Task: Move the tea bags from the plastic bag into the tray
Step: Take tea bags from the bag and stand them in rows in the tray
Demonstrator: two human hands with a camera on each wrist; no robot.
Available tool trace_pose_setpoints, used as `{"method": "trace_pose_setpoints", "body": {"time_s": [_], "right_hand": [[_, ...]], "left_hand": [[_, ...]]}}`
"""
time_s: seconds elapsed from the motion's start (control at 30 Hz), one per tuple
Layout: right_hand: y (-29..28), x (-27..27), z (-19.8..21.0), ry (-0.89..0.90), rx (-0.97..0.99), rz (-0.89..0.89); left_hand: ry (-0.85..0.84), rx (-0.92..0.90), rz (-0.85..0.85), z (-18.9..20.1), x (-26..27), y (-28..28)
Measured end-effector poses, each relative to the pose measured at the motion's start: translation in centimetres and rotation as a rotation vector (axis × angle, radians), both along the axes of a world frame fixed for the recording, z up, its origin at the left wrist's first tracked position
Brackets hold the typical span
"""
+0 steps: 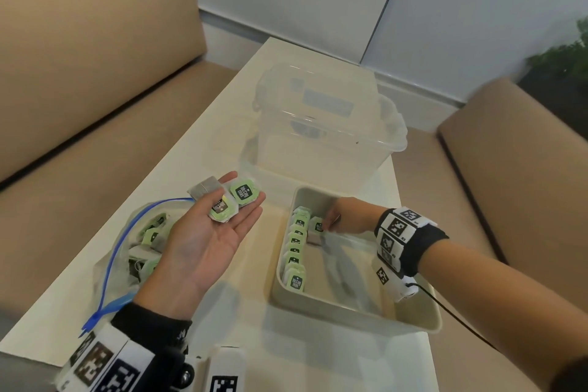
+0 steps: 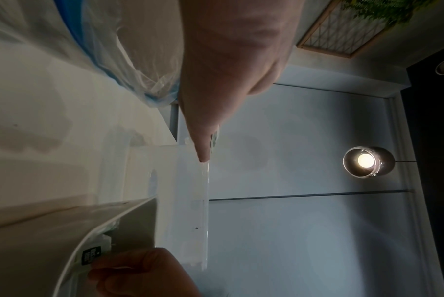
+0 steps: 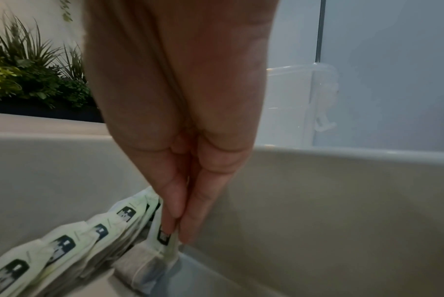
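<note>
My left hand is held palm up between the bag and the tray, fingers straight, with three green-tagged tea bags lying on them. Under that hand lies the clear zip plastic bag, open, with more tea bags inside. To the right stands the beige tray. Several tea bags stand in a row along its left wall. My right hand reaches into the tray's far end and pinches one tea bag by its tag beside the row, its pouch touching the floor.
A clear plastic box stands just behind the tray on the white table. Beige benches run along both sides. Plants grow beyond the right bench. A cable hangs from my right wrist.
</note>
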State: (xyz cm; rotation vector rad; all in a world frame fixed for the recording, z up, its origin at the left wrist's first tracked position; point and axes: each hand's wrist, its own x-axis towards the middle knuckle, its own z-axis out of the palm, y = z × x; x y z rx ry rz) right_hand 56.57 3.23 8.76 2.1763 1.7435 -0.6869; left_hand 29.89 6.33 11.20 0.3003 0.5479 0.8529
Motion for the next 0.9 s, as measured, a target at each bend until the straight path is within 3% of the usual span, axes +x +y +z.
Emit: {"method": "trace_pose_setpoints", "body": {"time_s": [0.33,0.43,0.5,0.6,0.63,0.7,0.77,0.9], "right_hand": [[-0.3,-0.3,0.2,-0.034,0.015,0.006],[-0.5,-0.7,1.9,-0.109,-0.005,0.021],[-0.7,-1.5,4.2,-0.114,0.098,0.043],[-1.0,-4.8,8.4,0.139,0.471,0.093],[-1.2,-6.4,9.7,0.265,0.513,0.084],[-1.4,-9.3,11.0,0.437,0.428,-0.008],[-1.4,-11.1,11.1,0.468,0.330,-0.070],[-1.2,-12.1,10.1,0.502,0.394,-0.112]], "left_hand": [[-0.022,0.013,-0.038,0.1,0.5,-0.4],[-0.052,0.006,-0.057,0.2,0.5,-0.6],[-0.062,-0.006,-0.056,0.4,0.6,-0.7],[-0.089,-0.013,-0.049,0.7,1.1,-1.0],[-0.095,-0.012,-0.044,0.8,1.4,-1.1],[-0.114,-0.002,-0.034,1.1,1.9,-1.5],[-0.150,0.006,-0.030,1.2,2.4,-1.9],[-0.176,0.018,-0.010,0.9,2.9,-2.3]]}}
